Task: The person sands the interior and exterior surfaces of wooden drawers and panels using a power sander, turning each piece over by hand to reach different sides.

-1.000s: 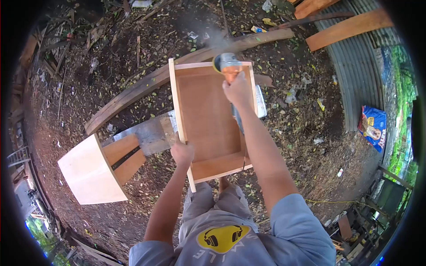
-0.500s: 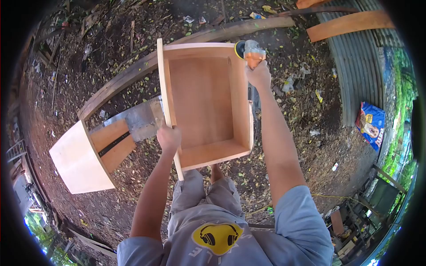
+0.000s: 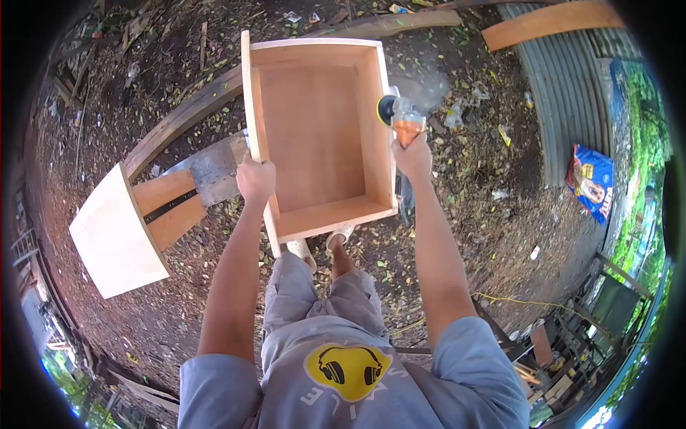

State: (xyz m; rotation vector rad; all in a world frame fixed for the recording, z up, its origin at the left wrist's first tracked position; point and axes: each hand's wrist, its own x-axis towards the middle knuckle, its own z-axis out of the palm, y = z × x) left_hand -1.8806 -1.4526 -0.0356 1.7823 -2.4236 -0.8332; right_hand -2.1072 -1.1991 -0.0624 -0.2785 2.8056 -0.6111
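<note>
A wooden drawer [image 3: 312, 136] with its open side up fills the middle of the view. My left hand [image 3: 256, 179] is closed round the long front panel at its left side. In my right hand [image 3: 413, 157] is an orange and silver power sander [image 3: 409, 125], gripped by its body. The sander's round black and yellow disc lies against the top edge of the drawer's right wall. Pale dust hangs in the air just above and right of the tool.
Another drawer [image 3: 118, 232] with a pale front lies on the ground at the left. A long curved timber [image 3: 186, 121] runs behind. Corrugated metal sheets [image 3: 564, 107] and a blue printed bag [image 3: 592, 182] are at the right, scrap wood at the lower right.
The sander and my right hand have moved down along the drawer's right wall, toward my body. The drawer appears slightly higher in view, and a dust cloud now shows beside the tool.
</note>
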